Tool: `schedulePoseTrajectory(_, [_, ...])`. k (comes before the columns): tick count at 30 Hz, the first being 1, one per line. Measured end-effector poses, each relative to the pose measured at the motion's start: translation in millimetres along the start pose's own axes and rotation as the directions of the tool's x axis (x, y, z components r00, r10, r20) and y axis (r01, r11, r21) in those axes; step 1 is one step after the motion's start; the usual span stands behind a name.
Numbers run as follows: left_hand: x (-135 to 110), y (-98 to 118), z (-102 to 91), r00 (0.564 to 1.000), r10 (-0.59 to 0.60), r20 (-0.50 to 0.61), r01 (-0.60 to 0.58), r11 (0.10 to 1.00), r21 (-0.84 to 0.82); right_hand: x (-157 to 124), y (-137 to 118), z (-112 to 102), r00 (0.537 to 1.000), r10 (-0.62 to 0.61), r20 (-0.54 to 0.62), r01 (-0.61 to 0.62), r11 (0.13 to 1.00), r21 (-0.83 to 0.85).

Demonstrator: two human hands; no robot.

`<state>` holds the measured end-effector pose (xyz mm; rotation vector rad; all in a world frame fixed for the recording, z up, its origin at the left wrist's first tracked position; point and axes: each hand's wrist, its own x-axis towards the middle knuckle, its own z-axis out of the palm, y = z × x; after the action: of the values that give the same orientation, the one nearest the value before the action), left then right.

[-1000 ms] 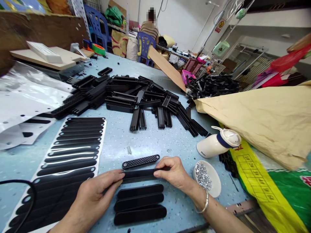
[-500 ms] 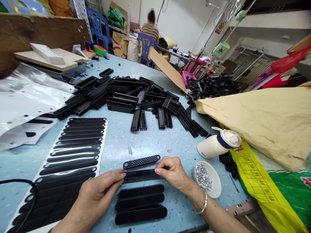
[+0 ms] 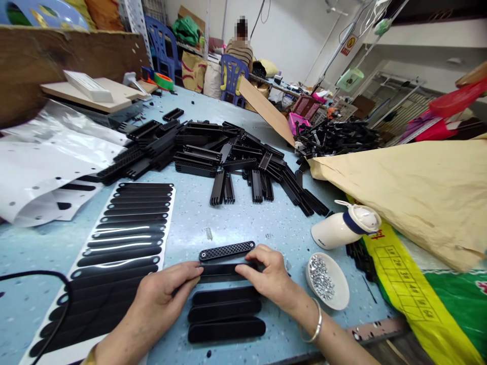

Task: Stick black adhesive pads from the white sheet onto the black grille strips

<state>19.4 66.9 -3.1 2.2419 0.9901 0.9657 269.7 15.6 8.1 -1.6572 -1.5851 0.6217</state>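
Note:
My left hand (image 3: 163, 299) and my right hand (image 3: 266, 276) both pinch the ends of one long black plastic strip (image 3: 220, 271) lying on the blue table (image 3: 243, 223). Just beyond it lies a black grid-patterned bar (image 3: 227, 250). Three more smooth black strips (image 3: 226, 314) lie side by side nearer to me, under my hands. A white sheet of black oval stickers (image 3: 125, 238) lies to the left of my left hand.
A big heap of black plastic bars (image 3: 213, 152) covers the table's middle. A small white dish of silver screws (image 3: 327, 280) and a toppled white bottle (image 3: 344, 227) sit at right, beside tan paper (image 3: 411, 187). A seated person (image 3: 239, 48) is far back.
My right hand has slid a little inward along the strip. The view has shifted slightly; the strip stays held at both ends.

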Motion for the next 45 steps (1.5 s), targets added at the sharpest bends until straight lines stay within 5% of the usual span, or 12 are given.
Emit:
schedulePoseTrajectory(19, [3, 7, -2.3, 0.995, -0.092, 0.031, 0.093, 0.995, -0.044, 7, 5, 14, 0.999, -0.032, 0.003, 0.032, 0.999, -0.021])
schedulePoseTrajectory(29, [7, 13, -4.0, 0.992, -0.093, 0.081, 0.098, 0.993, -0.063, 14, -18, 30, 0.994, -0.088, 0.064, 0.102, 0.963, -0.251])
schedulePoseTrajectory(34, [11, 19, -9.6, 0.988, -0.104, 0.113, 0.11, 0.993, -0.052, 17, -23, 7, 0.996, -0.084, -0.02, 0.076, 0.963, -0.257])
schedulePoseTrajectory(39, [6, 32, -27.2, 0.996, -0.076, 0.045, 0.079, 0.995, -0.058, -39, -54, -39, 0.99, -0.073, -0.12, 0.05, 0.982, -0.185])
schedulePoseTrajectory(42, [-5, 46, -40.6, 0.999, -0.019, -0.039, 0.016, 0.998, -0.066, -100, -62, -26, 0.99, -0.034, 0.137, 0.053, 0.989, -0.137])
schedulePoseTrajectory(45, [-18, 60, -51.1, 0.996, 0.029, -0.085, -0.033, 0.998, -0.056, -148, -56, 17, 0.889, -0.104, 0.446, 0.229, 0.945, -0.236])
